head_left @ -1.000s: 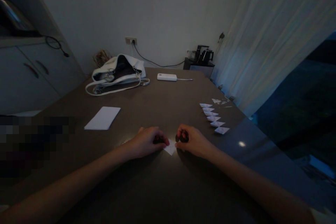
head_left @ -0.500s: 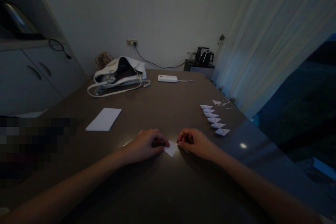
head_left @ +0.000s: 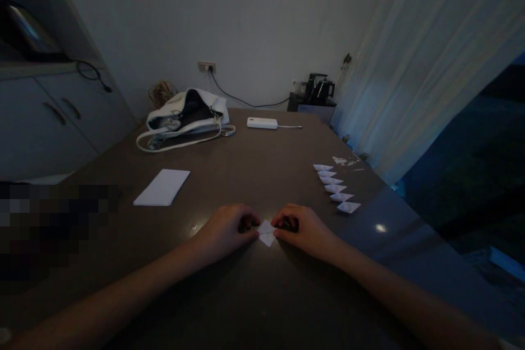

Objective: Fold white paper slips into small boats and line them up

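Note:
A small folded white paper [head_left: 266, 233], diamond-shaped with a crease or slit across its middle, is between my hands just above or on the table. My left hand [head_left: 232, 228] pinches its left corner between thumb and fingers. On the opposite corner, my right hand [head_left: 305, 229] has thumb and fingers closed in the same way. To the right stands a slanting row of several folded paper boats [head_left: 335, 188]. A stack of white paper [head_left: 163, 187] lies to the left.
The brown table [head_left: 262, 295] carries a white handbag [head_left: 188, 115] at its far left and a white power bank [head_left: 262, 123] with a short cable at the back. Paper scraps [head_left: 348, 162] lie near the right edge. A black kettle [head_left: 324, 89] stands beyond the table.
My right hand has moved left and taken hold of the paper's right corner. My left hand has shifted slightly, and the diamond now lies straighter between both hands.

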Motion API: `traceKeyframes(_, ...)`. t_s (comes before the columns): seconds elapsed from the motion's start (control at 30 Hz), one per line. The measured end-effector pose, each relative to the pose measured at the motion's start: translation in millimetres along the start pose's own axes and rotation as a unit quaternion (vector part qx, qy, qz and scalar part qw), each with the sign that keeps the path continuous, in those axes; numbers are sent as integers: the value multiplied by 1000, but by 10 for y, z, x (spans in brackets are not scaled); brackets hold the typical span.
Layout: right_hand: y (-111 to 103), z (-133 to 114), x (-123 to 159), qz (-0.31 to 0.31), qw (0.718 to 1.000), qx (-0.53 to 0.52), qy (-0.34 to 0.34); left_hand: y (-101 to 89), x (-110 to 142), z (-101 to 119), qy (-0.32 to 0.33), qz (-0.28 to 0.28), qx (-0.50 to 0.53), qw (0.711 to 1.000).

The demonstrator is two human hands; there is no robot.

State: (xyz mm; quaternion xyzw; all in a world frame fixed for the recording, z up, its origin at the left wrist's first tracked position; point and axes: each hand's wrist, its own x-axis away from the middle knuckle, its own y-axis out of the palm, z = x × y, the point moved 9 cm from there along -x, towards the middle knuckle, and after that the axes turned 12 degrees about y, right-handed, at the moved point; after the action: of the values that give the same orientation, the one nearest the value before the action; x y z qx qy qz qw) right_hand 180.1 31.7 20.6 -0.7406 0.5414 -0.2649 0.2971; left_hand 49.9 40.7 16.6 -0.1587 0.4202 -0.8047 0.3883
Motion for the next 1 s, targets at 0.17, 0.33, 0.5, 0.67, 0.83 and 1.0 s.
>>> traceKeyframes(0.17, -5, -5, 10, 7, 1000, 5, -4, -9, 33, 96, 14, 13, -30, 999)
traceKeyframes(0.33, -17, -32, 16, 5, 1000, -19, -18, 8, 17, 124, 30, 31, -10, 999)
traceKeyframes(0.5, -6, -65, 31, -14, 998, -48, -24, 19, 3, 116, 17, 36, 65, 997)
traceKeyframes(0.67, -79, -149, 63, 15, 996, -74, -52, -29, -8, 159, 47, 74, 139, 986)
traceKeyframes(0.83, -239, -298, 145, 90, 984, 4, -152, -187, 32, 326, 156, 128, 37, 979)
traceKeyframes(1.0, -108, -341, 208, 45, 967, 112, -223, -45, 101, 493, 262, 56, -139, 953)
